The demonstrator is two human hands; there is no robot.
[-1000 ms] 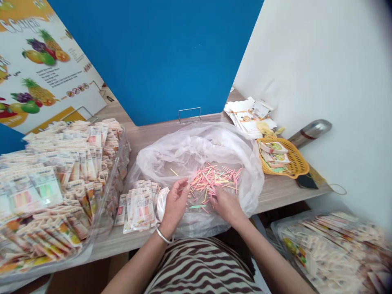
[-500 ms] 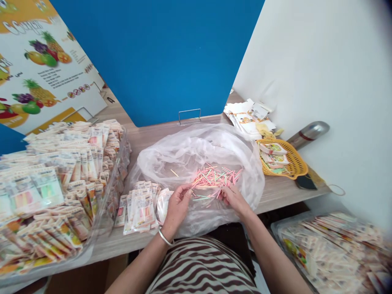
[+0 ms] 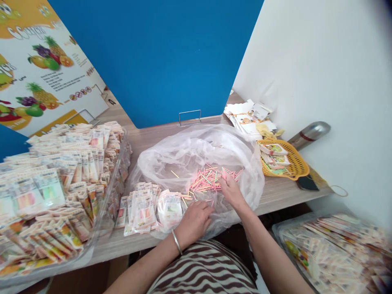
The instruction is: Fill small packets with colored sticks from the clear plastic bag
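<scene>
A: Any room past my right hand [image 3: 232,192]?

B: Yep, I can go over the plastic bag [image 3: 183,151] to the wire stand [image 3: 190,117]. The packets [image 3: 141,212], clear tray [image 3: 121,163] and yellow basket [image 3: 286,161] block the sides.

Single head-worn camera, my own viewpoint, facing forward and down, close above my left hand [image 3: 193,221], my right hand [image 3: 232,191], and the wooden counter [image 3: 269,200]

The left hand [image 3: 194,220] lies palm down, fingers extended and slightly curled, directed toward the right hand [image 3: 232,191]. The left forearm [image 3: 143,273] rises from the lower edge, angled inward; the left wrist [image 3: 177,241] carries a thin metal bangle [image 3: 176,241]. The right forearm [image 3: 269,249] angles up and inward from the lower right. The right fingers [image 3: 225,179] are bunched, pointing forward; any grip is indeterminate. The hands stand near, not touching.
</scene>
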